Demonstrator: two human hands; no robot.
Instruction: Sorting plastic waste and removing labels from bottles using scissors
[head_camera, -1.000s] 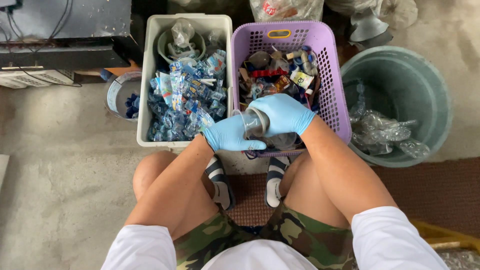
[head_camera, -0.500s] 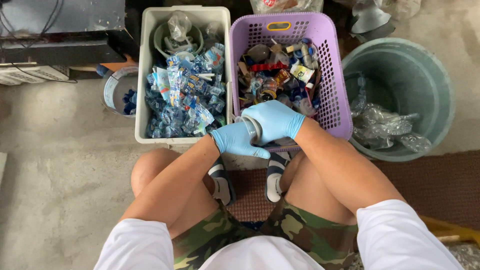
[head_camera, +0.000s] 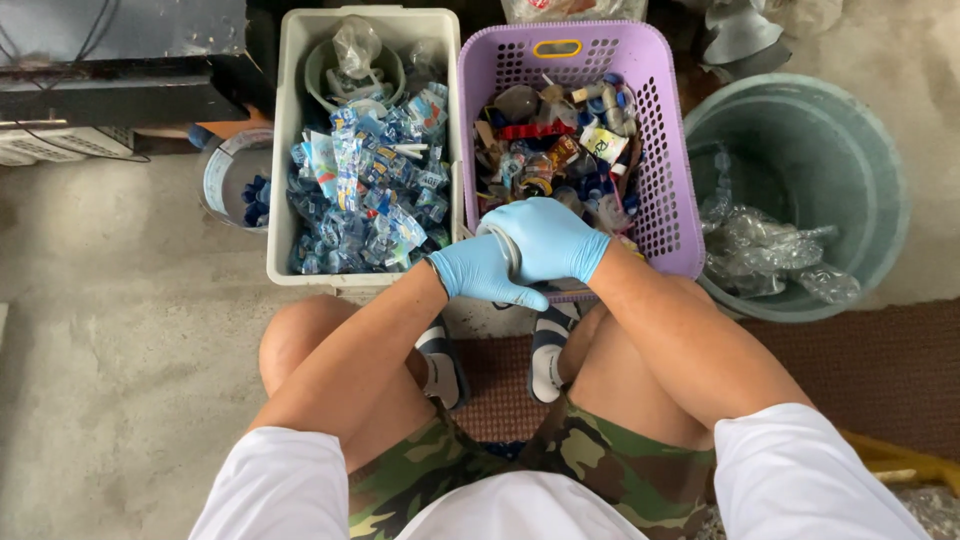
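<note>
Both my hands wear blue gloves and meet just in front of the purple basket. My left hand and my right hand wrap around a small clear plastic bottle, which is mostly hidden between the palms. The purple basket holds mixed scraps, caps and wrappers. To its left, a white bin is filled with blue and clear plastic labels and bottle pieces.
A grey-green bucket at right holds crushed clear bottles. A small tub with blue caps sits left of the white bin. A dark machine is at top left. My knees and sandalled feet are below, on concrete floor and a brown mat.
My hands stay clasped on the bottle and have shifted slightly towards me, the right hand turning over the left. The bins have not moved.
</note>
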